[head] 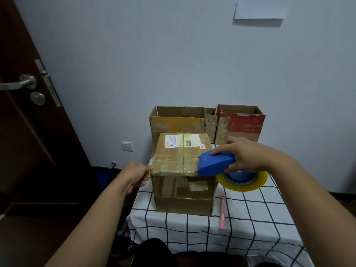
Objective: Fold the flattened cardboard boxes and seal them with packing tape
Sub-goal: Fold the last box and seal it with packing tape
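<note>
With the right hand (pixel 242 155) gripping the blue tape dispenser (pixel 215 164) and the left hand (pixel 137 175) pinching the box (pixel 181 160) corner, tape may wrinkle if the box shifts

closed box (pixel 183 170) sits center frame on the table (pixel 250 218), near its left edge. tape dispenser (pixel 215 164) rests on the box's top right edge, w/ tape roll (pixel 242 182) hanging just right of the box. knife (pixel 222 211) lies on the table lower right of the box. behind, by the wall: open box (pixel 177 120) left, small box (pixel 210 122) between, open box (pixel 238 122) right. door (pixel 28 112) at frame left.
</note>
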A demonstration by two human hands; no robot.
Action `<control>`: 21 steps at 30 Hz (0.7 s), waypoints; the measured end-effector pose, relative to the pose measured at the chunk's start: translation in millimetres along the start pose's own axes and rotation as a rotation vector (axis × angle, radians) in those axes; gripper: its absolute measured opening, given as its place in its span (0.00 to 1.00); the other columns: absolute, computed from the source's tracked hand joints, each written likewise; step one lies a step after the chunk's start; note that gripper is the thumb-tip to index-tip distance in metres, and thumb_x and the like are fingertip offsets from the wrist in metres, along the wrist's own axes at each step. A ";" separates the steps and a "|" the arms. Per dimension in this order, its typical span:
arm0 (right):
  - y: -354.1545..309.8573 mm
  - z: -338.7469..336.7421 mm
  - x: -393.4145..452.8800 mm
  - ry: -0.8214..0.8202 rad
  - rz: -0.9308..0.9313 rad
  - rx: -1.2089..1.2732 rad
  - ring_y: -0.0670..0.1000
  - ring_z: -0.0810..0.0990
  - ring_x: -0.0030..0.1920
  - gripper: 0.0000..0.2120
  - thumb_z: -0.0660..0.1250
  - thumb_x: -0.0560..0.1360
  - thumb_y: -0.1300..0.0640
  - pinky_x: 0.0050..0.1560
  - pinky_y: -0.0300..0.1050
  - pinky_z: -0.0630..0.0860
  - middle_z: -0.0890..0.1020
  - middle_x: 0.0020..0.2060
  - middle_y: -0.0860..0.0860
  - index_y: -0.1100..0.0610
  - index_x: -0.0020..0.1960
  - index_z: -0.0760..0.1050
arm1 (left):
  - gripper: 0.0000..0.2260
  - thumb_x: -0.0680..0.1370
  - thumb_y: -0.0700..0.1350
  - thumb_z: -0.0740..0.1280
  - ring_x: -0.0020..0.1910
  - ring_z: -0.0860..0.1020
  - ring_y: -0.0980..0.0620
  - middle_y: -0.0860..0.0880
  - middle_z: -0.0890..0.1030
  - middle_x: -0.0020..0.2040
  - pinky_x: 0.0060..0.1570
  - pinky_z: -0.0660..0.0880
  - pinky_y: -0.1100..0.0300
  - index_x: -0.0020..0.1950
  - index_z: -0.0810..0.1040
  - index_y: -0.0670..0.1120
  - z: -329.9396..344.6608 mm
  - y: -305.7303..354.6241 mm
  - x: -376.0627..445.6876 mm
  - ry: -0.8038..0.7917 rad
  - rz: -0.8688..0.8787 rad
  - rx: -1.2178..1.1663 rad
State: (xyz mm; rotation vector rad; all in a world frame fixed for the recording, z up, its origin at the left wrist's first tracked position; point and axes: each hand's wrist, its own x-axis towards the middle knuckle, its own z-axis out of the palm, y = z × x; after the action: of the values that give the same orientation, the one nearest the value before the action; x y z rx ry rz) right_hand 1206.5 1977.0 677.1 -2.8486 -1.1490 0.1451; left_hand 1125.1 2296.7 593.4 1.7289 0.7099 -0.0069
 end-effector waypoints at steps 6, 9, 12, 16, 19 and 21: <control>-0.5 -0.3 0.5 0.004 -0.005 0.014 0.45 0.69 0.50 0.29 0.71 0.74 0.45 0.51 0.43 0.67 0.67 0.50 0.43 0.30 0.70 0.62 | 0.04 0.78 0.44 0.70 0.45 0.78 0.49 0.48 0.80 0.44 0.42 0.71 0.58 0.44 0.76 0.47 10.1 -0.5 -7.7 0.264 0.279 0.365; -1.0 -0.6 0.3 -0.001 -0.008 0.020 0.44 0.68 0.49 0.29 0.71 0.74 0.46 0.52 0.43 0.67 0.66 0.48 0.41 0.31 0.70 0.62 | 0.10 0.79 0.41 0.64 0.37 0.75 0.55 0.50 0.78 0.38 0.32 0.68 0.60 0.38 0.75 0.49 24.9 0.4 -16.3 0.348 0.385 0.530; 1.7 0.9 0.2 -0.003 -0.005 0.039 0.44 0.68 0.49 0.29 0.71 0.74 0.45 0.52 0.43 0.66 0.65 0.47 0.38 0.31 0.70 0.62 | 0.10 0.81 0.41 0.60 0.36 0.75 0.52 0.47 0.80 0.40 0.33 0.70 0.58 0.41 0.76 0.46 29.4 0.1 -19.7 0.367 0.403 0.580; 3.4 1.8 0.8 0.001 -0.011 0.049 0.42 0.68 0.46 0.29 0.71 0.74 0.45 0.52 0.42 0.66 0.65 0.47 0.37 0.31 0.70 0.62 | 0.09 0.82 0.44 0.57 0.38 0.76 0.50 0.47 0.79 0.43 0.33 0.71 0.57 0.50 0.77 0.46 33.0 -1.7 -25.8 0.341 0.420 0.733; 2.5 1.2 0.4 0.000 -0.021 0.058 0.42 0.68 0.46 0.29 0.71 0.74 0.46 0.52 0.43 0.67 0.65 0.47 0.38 0.31 0.70 0.63 | 0.10 0.80 0.48 0.58 0.47 0.75 0.54 0.50 0.76 0.54 0.42 0.75 0.60 0.58 0.74 0.49 48.8 -4.6 -38.0 0.352 0.614 0.819; 1.5 0.8 -0.2 -0.001 -0.023 0.060 0.43 0.69 0.48 0.29 0.71 0.74 0.45 0.53 0.44 0.69 0.65 0.47 0.38 0.31 0.70 0.63 | 0.19 0.80 0.50 0.60 0.65 0.71 0.52 0.51 0.70 0.70 0.61 0.72 0.58 0.71 0.68 0.51 65.0 -4.6 -47.2 0.230 0.768 0.820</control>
State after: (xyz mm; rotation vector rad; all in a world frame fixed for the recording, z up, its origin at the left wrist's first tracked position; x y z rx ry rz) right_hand 1207.3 1975.8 676.2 -2.7823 -1.1568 0.1773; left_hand 1107.9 2218.3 587.6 2.7344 0.1410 0.4965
